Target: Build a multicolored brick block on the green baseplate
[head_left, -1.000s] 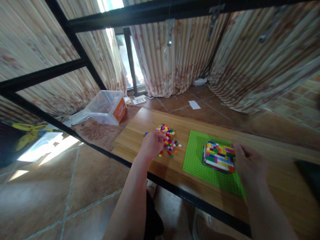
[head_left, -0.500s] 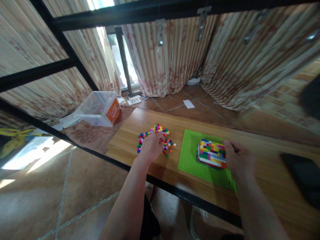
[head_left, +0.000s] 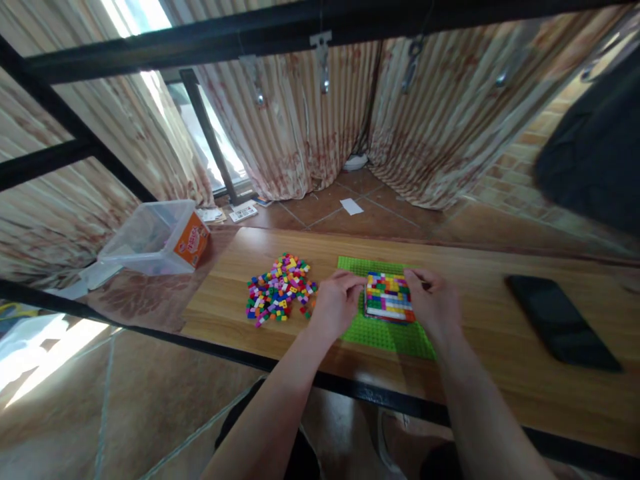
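Observation:
A multicoloured block of small bricks (head_left: 389, 297) stands on a green baseplate (head_left: 385, 333) on the wooden table (head_left: 480, 360). My left hand (head_left: 336, 303) is at the block's left side, fingers curled toward it. My right hand (head_left: 434, 303) is closed against the block's right side. What the fingertips of either hand pinch is too small to make out. A pile of loose coloured bricks (head_left: 278, 296) lies on the table left of my left hand.
A black phone (head_left: 560, 320) lies on the table to the right. A clear plastic box with an orange label (head_left: 159, 237) sits on the floor at the left. Black metal bars (head_left: 75, 150) cross the view above. Curtains hang behind.
My left hand left the loose brick pile and moved right to the block's left side. The camera swung right, bringing the phone into view. My right hand stayed by the block.

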Tool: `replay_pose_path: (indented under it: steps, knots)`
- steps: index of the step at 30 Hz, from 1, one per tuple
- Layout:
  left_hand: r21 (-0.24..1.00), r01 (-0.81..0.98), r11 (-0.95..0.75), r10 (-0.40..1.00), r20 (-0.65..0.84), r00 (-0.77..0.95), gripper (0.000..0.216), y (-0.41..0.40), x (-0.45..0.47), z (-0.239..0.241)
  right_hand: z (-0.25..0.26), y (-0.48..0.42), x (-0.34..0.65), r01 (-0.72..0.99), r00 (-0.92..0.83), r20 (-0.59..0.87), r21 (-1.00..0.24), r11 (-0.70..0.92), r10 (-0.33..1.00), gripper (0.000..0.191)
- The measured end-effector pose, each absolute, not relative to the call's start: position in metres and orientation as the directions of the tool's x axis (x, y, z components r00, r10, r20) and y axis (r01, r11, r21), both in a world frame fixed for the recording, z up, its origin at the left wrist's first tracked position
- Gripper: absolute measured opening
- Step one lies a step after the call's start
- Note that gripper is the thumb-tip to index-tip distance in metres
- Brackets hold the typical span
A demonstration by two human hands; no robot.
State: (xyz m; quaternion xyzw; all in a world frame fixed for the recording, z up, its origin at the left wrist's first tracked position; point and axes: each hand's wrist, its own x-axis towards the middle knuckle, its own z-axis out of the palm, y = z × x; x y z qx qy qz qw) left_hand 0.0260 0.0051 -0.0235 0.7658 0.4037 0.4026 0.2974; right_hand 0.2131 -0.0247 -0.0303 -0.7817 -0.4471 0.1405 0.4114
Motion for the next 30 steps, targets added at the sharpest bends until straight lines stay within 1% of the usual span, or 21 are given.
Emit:
replay_pose_path:
  steps: [5,10,16,20,26,30]
  knots:
    - [0.726,0.442,-0.527,0.842,0.376,0.386,0.024,0.004,0.036,-0.022,-0.031,-0.025,0.213,0.589,0.538,0.153,-0.772,-0.240,0.829,0.045]
    - [0.749,0.476,-0.460,0.882,0.325,0.341,0.037,0.006,0.043,-0.024,-0.028,-0.025,0.213,0.567,0.537,0.154,-0.793,-0.220,0.829,0.042]
    - [0.758,0.477,-0.444,0.885,0.286,0.368,0.044,0.007,0.046,-0.026,-0.027,-0.023,0.213,0.534,0.544,0.118,-0.812,-0.235,0.830,0.043]
    - [0.755,0.501,-0.422,0.897,0.269,0.350,0.044,0.008,0.047,-0.023,-0.029,-0.024,0.213,0.540,0.536,0.142,-0.816,-0.208,0.832,0.041]
    - [0.803,0.470,-0.366,0.923,0.251,0.291,0.043,0.008,0.051,-0.021,-0.029,-0.027,0.213,0.561,0.526,0.165,-0.805,-0.194,0.834,0.038]
    - [0.798,0.478,-0.367,0.925,0.258,0.279,0.043,0.006,0.052,-0.020,-0.028,-0.028,0.213,0.586,0.504,0.171,-0.787,-0.190,0.846,0.039]
